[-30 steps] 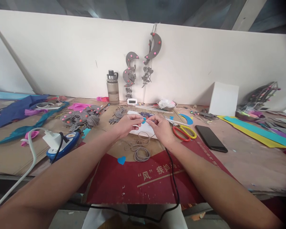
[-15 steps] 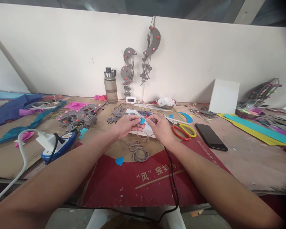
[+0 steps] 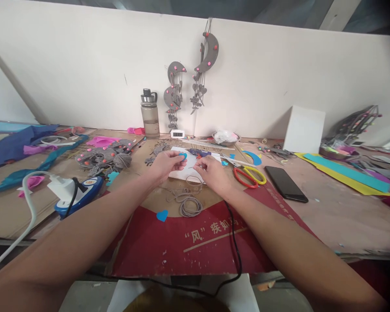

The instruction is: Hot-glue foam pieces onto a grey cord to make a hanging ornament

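Observation:
My left hand (image 3: 167,165) pinches a small blue paper cutout (image 3: 183,155) between thumb and fingertips. Across a small gap, my right hand (image 3: 212,172) has its thumb and fingers closed on a grey cord (image 3: 191,207), whose short end pokes out toward the left. The rest of that cord runs down to a loose coil on the cardboard. Beneath both hands lies a white sheet (image 3: 181,174), with a blue and orange glue gun (image 3: 199,153) just behind the right hand. A blue paper heart (image 3: 162,216) rests left of the coil.
Scissors (image 3: 249,177) with red and yellow handles and a black phone (image 3: 286,183) lie right. A power strip (image 3: 79,197) and grey yarn pieces (image 3: 105,157) are left. A bottle (image 3: 150,115) stands behind. A black cable (image 3: 234,242) crosses the front edge.
My hands have drawn apart. The left has moved left and slightly up with the blue cutout, and the cord end now shows at my right fingertips.

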The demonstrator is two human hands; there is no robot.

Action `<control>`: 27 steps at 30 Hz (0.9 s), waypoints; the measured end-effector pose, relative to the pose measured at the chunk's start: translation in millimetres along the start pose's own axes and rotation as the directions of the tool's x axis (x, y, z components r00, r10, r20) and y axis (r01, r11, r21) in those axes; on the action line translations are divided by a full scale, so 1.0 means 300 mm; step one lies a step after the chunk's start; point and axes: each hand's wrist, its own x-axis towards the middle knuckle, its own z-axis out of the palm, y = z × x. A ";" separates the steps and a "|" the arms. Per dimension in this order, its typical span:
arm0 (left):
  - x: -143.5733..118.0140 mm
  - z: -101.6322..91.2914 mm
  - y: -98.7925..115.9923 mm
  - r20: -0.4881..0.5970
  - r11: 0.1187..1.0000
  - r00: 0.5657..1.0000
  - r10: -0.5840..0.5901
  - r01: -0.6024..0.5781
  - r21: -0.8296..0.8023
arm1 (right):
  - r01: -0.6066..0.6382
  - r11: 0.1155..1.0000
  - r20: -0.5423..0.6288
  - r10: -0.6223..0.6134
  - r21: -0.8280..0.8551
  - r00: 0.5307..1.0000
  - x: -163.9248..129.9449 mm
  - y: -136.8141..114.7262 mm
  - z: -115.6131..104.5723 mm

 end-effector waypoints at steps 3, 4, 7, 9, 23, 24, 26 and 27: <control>0.012 -0.020 -0.005 -0.011 0.998 1.000 -0.008 0.008 0.062 | -0.002 0.997 0.039 0.005 -0.080 0.999 0.006 0.003 0.022; 0.015 -0.025 -0.006 -0.009 0.995 1.000 -0.004 0.005 0.095 | -0.006 0.995 0.032 0.009 -0.101 0.999 0.010 0.006 0.027; 0.014 -0.031 -0.001 0.058 0.987 0.998 0.013 -0.022 0.160 | -0.019 0.996 -0.027 0.016 -0.086 1.000 0.019 0.015 0.034; 0.009 -0.030 0.006 0.155 0.983 0.988 -0.012 -0.016 0.181 | -0.022 0.999 -0.065 0.020 -0.029 0.998 0.023 0.019 0.034; 0.032 -0.044 0.022 -0.055 0.997 0.997 0.058 -0.061 -0.057 | -0.080 0.980 0.030 0.076 0.180 0.997 0.004 -0.020 -0.001; 0.035 -0.051 0.027 -0.126 0.992 0.989 0.078 -0.090 -0.092 | -0.079 0.978 0.046 0.072 0.193 0.996 0.001 -0.033 -0.011; 0.041 -0.065 0.037 -0.240 0.978 0.966 0.101 -0.141 -0.157 | -0.075 0.968 0.083 0.056 0.238 0.995 -0.009 -0.070 -0.034; 0.043 -0.072 0.041 -0.277 0.970 0.955 0.108 -0.162 -0.183 | -0.075 0.960 0.105 0.048 0.271 0.993 -0.015 -0.092 -0.046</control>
